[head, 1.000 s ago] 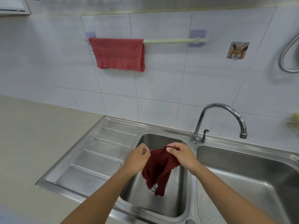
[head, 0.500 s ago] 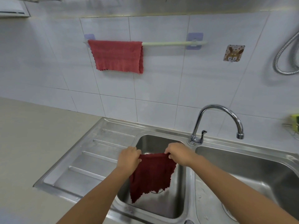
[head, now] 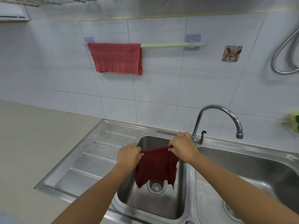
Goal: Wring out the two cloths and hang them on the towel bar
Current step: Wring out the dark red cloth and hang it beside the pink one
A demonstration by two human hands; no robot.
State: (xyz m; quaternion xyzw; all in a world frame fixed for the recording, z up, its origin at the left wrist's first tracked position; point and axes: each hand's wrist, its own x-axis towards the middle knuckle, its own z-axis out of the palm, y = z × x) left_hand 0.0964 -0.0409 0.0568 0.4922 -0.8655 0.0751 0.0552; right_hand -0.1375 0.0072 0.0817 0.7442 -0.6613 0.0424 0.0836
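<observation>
Gripping the dark cloth [head: 156,165] by its top edge: left hand [head: 128,155] clenched on the left corner, right hand [head: 183,148] clenched on the right corner, fingers of both curled over the hem. Holding the top edge stretched nearly level between the two hands, well above the basin floor. Hanging spread open and flat, lower edge ragged and falling free, not touching the steel. Hanging over the left basin [head: 150,206] of the sink, directly above its drain [head: 156,186], with the strainer showing just below the hem.

Lying to the left of that basin: ribbed drainboard [head: 84,160], bare steel. Lying to the right: second basin [head: 252,173], with part of its own drain showing at the lower edge. Extending left of the sink: beige desk [head: 24,143].

Standing behind the divider between the basins: chrome tap [head: 216,110], spout arching right over the second basin, lever just beside the right hand.

Hanging on the tiled wall above: towel bar [head: 163,45] fixed on two pads. Draping over its left half: light red cloth [head: 117,58], folded across the bar and lying flat against the tiles. Leaving the right half of the bar bare.

Showing further right on the wall: rabbit hook [head: 231,53], metal hose [head: 284,54], and a sponge rack [head: 293,125] at the frame edge.
</observation>
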